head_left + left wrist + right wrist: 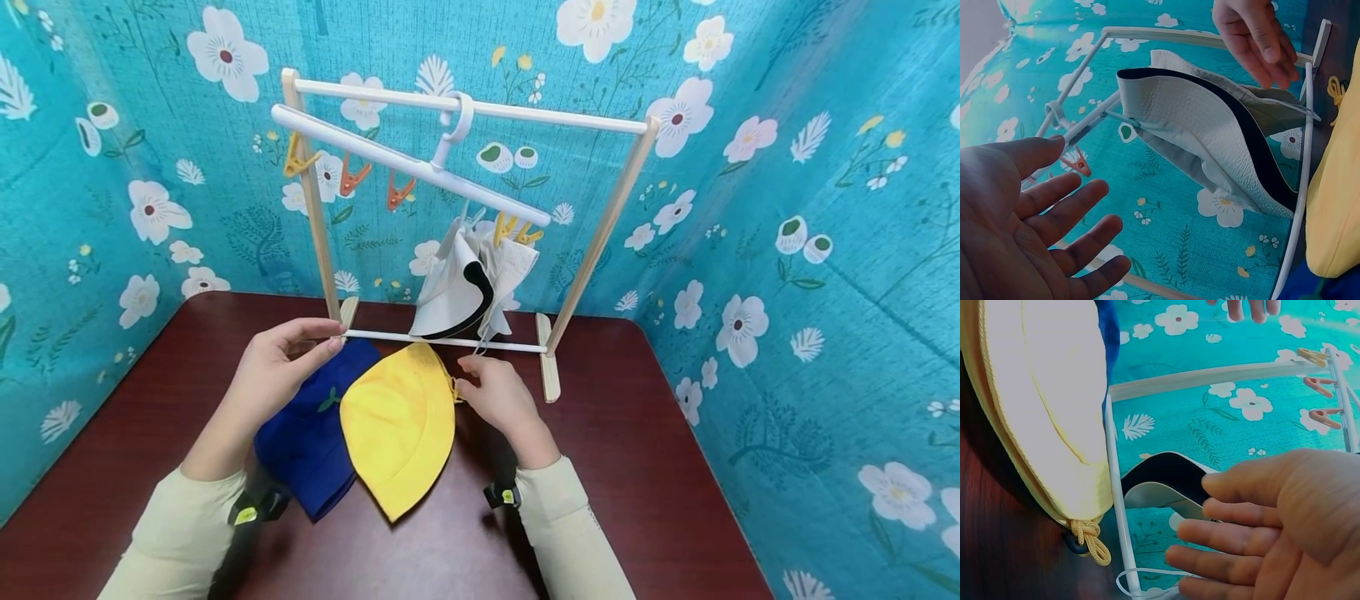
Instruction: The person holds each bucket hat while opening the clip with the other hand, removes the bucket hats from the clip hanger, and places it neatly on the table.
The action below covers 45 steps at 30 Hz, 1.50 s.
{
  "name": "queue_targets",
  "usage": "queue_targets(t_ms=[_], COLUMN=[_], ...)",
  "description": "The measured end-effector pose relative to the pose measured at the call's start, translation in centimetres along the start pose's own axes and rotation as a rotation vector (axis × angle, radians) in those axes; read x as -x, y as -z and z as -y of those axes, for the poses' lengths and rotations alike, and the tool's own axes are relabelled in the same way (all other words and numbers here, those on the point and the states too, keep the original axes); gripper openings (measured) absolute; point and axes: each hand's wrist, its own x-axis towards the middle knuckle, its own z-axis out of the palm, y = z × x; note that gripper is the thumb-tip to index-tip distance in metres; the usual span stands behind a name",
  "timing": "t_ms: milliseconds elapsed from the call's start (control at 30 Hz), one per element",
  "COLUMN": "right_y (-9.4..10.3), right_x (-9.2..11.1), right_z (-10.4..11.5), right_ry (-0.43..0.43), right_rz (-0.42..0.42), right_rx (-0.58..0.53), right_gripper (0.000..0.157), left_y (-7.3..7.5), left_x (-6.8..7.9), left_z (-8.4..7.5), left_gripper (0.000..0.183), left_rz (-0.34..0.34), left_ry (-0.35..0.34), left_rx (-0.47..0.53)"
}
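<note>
A white bucket hat [452,287] with a dark inner edge hangs by clips from the right, lower end of a tilted white clip hanger [397,162]. On the table in front lies a yellow hat [401,425], partly over a navy blue hat [307,429] with a small green sprout. My left hand [281,362] hovers above the blue hat, holding nothing; in the left wrist view its fingers [1085,200] are spread and relaxed. Beside the yellow hat's cord [1090,542] is my right hand [501,396], its fingers [1222,534] loosely extended and holding nothing.
A wooden rack [600,237] stands at the back of the dark red table [622,467], with the hanger hooked on its top bar [540,114]. Orange clips [400,192] and a yellow clip [297,156] hang along the hanger's left half. Flowered teal cloth surrounds the table.
</note>
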Motion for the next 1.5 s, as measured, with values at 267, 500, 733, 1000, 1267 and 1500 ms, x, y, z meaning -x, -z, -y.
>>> queue_targets(t_ms=[267,500,733,1000,1267,1500], right_y=[0.1,0.3,0.2,-0.1,0.1,0.3], right_x=[-0.2,-0.4,-0.7,-0.8,-0.7,-0.6], right_z=[-0.2,-0.1,-0.4,-0.4,-0.5,-0.2], right_ry=[-0.050,-0.088,-0.086,-0.090,-0.080,-0.085], right_rz=[-0.126,-0.189,-0.231,-0.257,-0.283,-0.269], right_rx=[-0.122,-0.170,-0.228,-0.277,-0.310,-0.333], right_gripper=[0.043,0.044,0.048,0.049,0.049,0.050], left_y=[-0.5,-1.0,-1.4,-2.1,-2.7,-3.0], left_x=[0.0,0.0,0.0,-0.1,-1.0,-2.2], left_z=[-0.2,-0.2,-0.4,-0.3,-0.9,-1.9], left_gripper=[0.039,0.040,0.038,0.038,0.040,0.041], left_rz=[0.018,0.033,0.047,0.055,0.037,0.009], left_ry=[0.008,0.009,0.018,0.013,-0.014,-0.044], left_rx=[-0.021,-0.035,-0.007,0.007,-0.011,0.003])
